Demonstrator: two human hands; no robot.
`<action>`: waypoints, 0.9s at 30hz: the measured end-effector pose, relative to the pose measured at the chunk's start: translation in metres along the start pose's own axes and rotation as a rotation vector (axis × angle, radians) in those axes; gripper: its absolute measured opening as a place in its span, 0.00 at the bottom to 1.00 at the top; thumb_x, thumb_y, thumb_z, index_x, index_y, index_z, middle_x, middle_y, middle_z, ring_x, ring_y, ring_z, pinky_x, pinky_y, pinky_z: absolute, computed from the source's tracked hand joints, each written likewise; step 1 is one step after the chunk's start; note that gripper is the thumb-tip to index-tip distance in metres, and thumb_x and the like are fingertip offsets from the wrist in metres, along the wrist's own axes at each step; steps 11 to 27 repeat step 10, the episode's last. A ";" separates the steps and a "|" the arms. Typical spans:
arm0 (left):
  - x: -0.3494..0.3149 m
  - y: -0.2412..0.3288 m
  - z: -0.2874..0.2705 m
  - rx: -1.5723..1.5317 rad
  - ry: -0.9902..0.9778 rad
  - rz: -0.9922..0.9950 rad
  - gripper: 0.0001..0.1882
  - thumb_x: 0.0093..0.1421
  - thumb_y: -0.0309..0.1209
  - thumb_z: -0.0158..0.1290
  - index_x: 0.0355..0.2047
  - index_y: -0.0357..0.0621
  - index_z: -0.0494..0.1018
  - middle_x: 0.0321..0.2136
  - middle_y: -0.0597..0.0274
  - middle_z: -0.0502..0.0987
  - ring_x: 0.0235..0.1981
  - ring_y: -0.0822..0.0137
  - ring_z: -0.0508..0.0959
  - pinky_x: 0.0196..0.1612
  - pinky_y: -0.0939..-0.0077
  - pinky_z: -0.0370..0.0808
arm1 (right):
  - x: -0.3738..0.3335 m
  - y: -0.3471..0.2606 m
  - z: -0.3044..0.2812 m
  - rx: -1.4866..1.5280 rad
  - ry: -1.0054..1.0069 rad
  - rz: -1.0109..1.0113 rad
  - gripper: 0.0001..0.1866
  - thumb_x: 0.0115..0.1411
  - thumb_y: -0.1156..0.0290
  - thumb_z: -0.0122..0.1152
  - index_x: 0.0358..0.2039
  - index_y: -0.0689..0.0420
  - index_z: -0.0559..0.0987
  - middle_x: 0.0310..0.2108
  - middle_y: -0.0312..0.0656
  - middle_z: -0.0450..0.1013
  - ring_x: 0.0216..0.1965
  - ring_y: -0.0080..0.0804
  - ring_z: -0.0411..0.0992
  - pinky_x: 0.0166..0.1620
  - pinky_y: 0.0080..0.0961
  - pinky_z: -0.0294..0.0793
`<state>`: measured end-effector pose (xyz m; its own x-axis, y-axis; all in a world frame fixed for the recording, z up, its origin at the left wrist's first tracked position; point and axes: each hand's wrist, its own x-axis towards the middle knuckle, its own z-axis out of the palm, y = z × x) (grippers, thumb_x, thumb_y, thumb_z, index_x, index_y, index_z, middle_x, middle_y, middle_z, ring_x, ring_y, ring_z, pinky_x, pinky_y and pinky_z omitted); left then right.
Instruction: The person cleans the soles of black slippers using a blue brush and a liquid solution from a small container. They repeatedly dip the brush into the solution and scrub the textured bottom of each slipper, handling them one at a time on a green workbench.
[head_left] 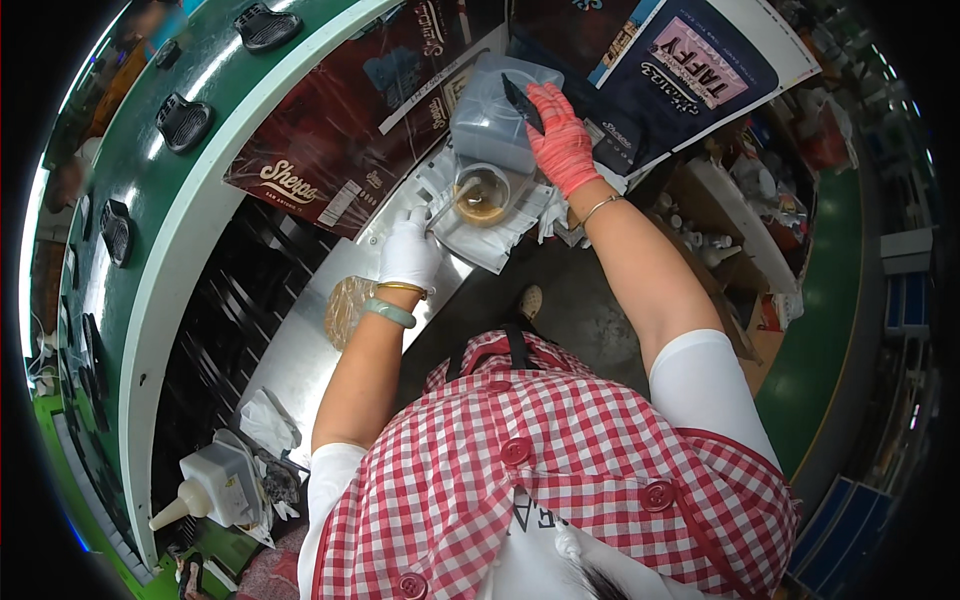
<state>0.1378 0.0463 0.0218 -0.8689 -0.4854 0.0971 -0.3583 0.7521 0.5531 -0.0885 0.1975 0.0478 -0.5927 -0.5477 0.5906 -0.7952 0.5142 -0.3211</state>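
My left hand (408, 250), in a white glove, is closed at the edge of the metal bench. Its fingers hold the end of a brush (440, 214). The thin handle leads into a clear plastic cup (494, 212) with brownish liquid at its bottom; the bristles cannot be made out. Farther right my right hand (560, 140), in a red glove, grips a black shoe sole (522, 104), tilted and seen nearly edge-on. Behind the cup, next to the sole, stands a larger translucent plastic container (490, 120).
Black soles (186, 122) ride a green conveyor (225, 75) on the left. Printed cardboard panels (340, 150) wall the bench (330, 300). A plastic-wrapped tan roll (350, 308) sits by my left wrist. A squeeze bottle (215, 488) lies lower left. Cluttered shelves (730, 220) stand on the right.
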 end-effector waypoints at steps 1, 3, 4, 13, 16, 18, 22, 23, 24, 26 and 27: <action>0.001 0.003 -0.002 0.005 -0.011 0.007 0.12 0.52 0.26 0.47 0.38 0.43 0.71 0.37 0.47 0.71 0.33 0.45 0.75 0.36 0.55 0.73 | 0.000 0.001 0.000 -0.002 0.005 -0.008 0.26 0.46 0.70 0.61 0.48 0.51 0.70 0.57 0.33 0.62 0.61 0.34 0.57 0.53 0.34 0.65; 0.003 0.007 -0.004 0.016 -0.034 0.020 0.11 0.52 0.25 0.47 0.37 0.43 0.70 0.38 0.47 0.70 0.34 0.44 0.75 0.35 0.54 0.73 | -0.001 0.004 0.001 -0.007 0.016 -0.022 0.26 0.45 0.71 0.62 0.48 0.51 0.70 0.57 0.33 0.63 0.61 0.34 0.57 0.53 0.34 0.65; 0.004 0.006 -0.003 0.040 -0.047 0.030 0.11 0.52 0.24 0.47 0.37 0.43 0.71 0.38 0.47 0.70 0.34 0.45 0.75 0.35 0.54 0.73 | -0.001 0.003 0.001 -0.006 0.015 -0.021 0.26 0.45 0.71 0.62 0.48 0.50 0.70 0.56 0.33 0.63 0.61 0.34 0.57 0.53 0.34 0.65; 0.009 0.007 -0.005 0.182 -0.134 0.015 0.08 0.53 0.28 0.49 0.34 0.46 0.73 0.35 0.51 0.72 0.33 0.47 0.75 0.37 0.57 0.73 | -0.001 0.003 0.001 -0.007 0.006 -0.010 0.26 0.45 0.70 0.62 0.48 0.50 0.70 0.57 0.33 0.62 0.61 0.34 0.57 0.53 0.34 0.65; 0.009 0.007 -0.005 0.182 -0.134 0.015 0.08 0.53 0.28 0.49 0.34 0.46 0.73 0.35 0.51 0.72 0.33 0.47 0.75 0.37 0.57 0.73 | -0.001 0.003 0.001 -0.007 0.006 -0.010 0.26 0.45 0.70 0.62 0.48 0.50 0.70 0.57 0.33 0.62 0.61 0.34 0.57 0.53 0.34 0.65; 0.009 0.007 -0.005 0.182 -0.134 0.015 0.08 0.53 0.28 0.49 0.34 0.46 0.73 0.35 0.51 0.72 0.33 0.47 0.75 0.37 0.57 0.73 | -0.001 0.003 0.001 -0.007 0.006 -0.010 0.26 0.45 0.70 0.62 0.48 0.50 0.70 0.57 0.33 0.62 0.61 0.34 0.57 0.53 0.34 0.65; 0.009 0.007 -0.005 0.182 -0.134 0.015 0.08 0.53 0.28 0.49 0.34 0.46 0.73 0.35 0.51 0.72 0.33 0.47 0.75 0.37 0.57 0.73 | -0.001 0.003 0.001 -0.007 0.006 -0.010 0.26 0.45 0.70 0.62 0.48 0.50 0.70 0.57 0.33 0.62 0.61 0.34 0.57 0.53 0.34 0.65; 0.009 0.007 -0.005 0.182 -0.134 0.015 0.08 0.53 0.28 0.49 0.34 0.46 0.73 0.35 0.51 0.72 0.33 0.47 0.75 0.37 0.57 0.73 | -0.001 0.003 0.001 -0.007 0.006 -0.010 0.26 0.45 0.70 0.62 0.48 0.50 0.70 0.57 0.33 0.62 0.61 0.34 0.57 0.53 0.34 0.65; 0.009 0.007 -0.005 0.182 -0.134 0.015 0.08 0.53 0.28 0.49 0.34 0.46 0.73 0.35 0.51 0.72 0.33 0.47 0.75 0.37 0.57 0.73 | -0.001 0.003 0.001 -0.007 0.006 -0.010 0.26 0.45 0.70 0.62 0.48 0.50 0.70 0.57 0.33 0.62 0.61 0.34 0.57 0.53 0.34 0.65; 0.009 0.007 -0.005 0.182 -0.134 0.015 0.08 0.53 0.28 0.49 0.34 0.46 0.73 0.35 0.51 0.72 0.33 0.47 0.75 0.37 0.57 0.73 | -0.001 0.003 0.001 -0.007 0.006 -0.010 0.26 0.45 0.70 0.62 0.48 0.50 0.70 0.57 0.33 0.62 0.61 0.34 0.57 0.53 0.34 0.65; 0.009 0.007 -0.005 0.182 -0.134 0.015 0.08 0.53 0.28 0.49 0.34 0.46 0.73 0.35 0.51 0.72 0.33 0.47 0.75 0.37 0.57 0.73 | -0.001 0.003 0.001 -0.007 0.006 -0.010 0.26 0.45 0.70 0.62 0.48 0.50 0.70 0.57 0.33 0.62 0.61 0.34 0.57 0.53 0.34 0.65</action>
